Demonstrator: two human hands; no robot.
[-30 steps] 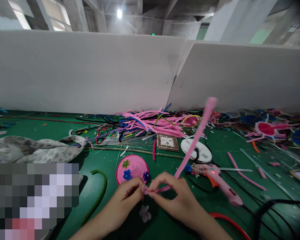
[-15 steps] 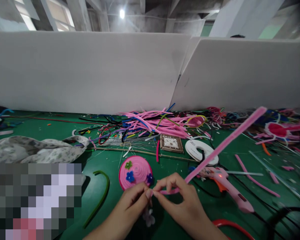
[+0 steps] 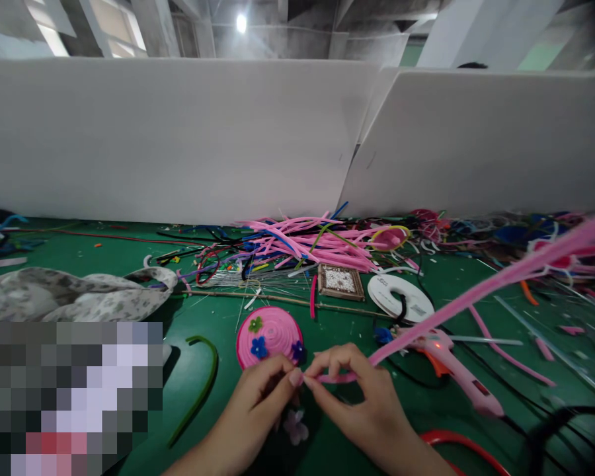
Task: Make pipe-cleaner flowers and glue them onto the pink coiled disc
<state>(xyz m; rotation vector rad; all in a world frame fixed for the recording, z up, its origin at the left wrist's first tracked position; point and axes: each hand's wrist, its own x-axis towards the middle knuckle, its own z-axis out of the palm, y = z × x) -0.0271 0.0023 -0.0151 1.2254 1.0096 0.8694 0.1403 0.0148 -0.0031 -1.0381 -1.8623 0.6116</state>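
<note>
A long fuzzy pink pipe cleaner (image 3: 441,319) runs from my fingers up to the right edge of the view. My left hand (image 3: 265,400) is closed, thumb and forefinger pinching its near end. Close beside it, my right hand (image 3: 354,400) pinches the same pipe cleaner, which passes through the fingers. Just beyond my left hand lies a round pink coiled disc (image 3: 275,328) bearing a green flower and two blue flowers. A pale lilac flower (image 3: 296,428) shows below my fingertips; whether it touches my left hand I cannot tell.
A pink glue gun (image 3: 459,373) with a lit red light lies at right, near a white spool (image 3: 394,295). Behind are a box of white beads (image 3: 340,281) and a pink pipe cleaner pile (image 3: 317,241). A green pipe cleaner (image 3: 205,390) and floral cloth (image 3: 79,295) lie left.
The free end of the pink pipe cleaner has swung right and now reaches the view's edge. Both hands keep their pinch in nearly the same place.
</note>
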